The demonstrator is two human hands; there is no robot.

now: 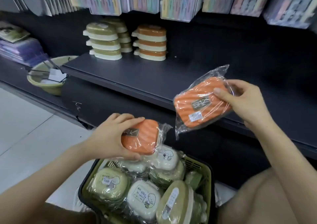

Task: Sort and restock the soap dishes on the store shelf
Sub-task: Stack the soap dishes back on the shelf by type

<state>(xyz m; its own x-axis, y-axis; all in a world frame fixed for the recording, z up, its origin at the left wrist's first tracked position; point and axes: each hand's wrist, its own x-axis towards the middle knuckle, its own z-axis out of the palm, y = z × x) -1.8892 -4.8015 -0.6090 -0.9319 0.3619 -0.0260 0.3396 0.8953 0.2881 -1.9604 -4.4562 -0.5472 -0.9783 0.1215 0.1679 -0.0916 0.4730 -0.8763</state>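
The left grip (109, 138) is clasping a wrapped orange dish (142, 138), fingers curling over its top and thumb under its near edge, directly above the basket (206, 169). The right grip (247, 103) is pinching a second orange dish (197, 107) in its wrapper, thumb on the ribbed lid, holding it tilted over the shelf (137, 76) edge. Beyond both grips, an olive stack (104, 41) and an orange stack (151, 43) are standing side by side at the shelf's back. Below the left grip, green and white dishes (109, 182) are filling the basket.
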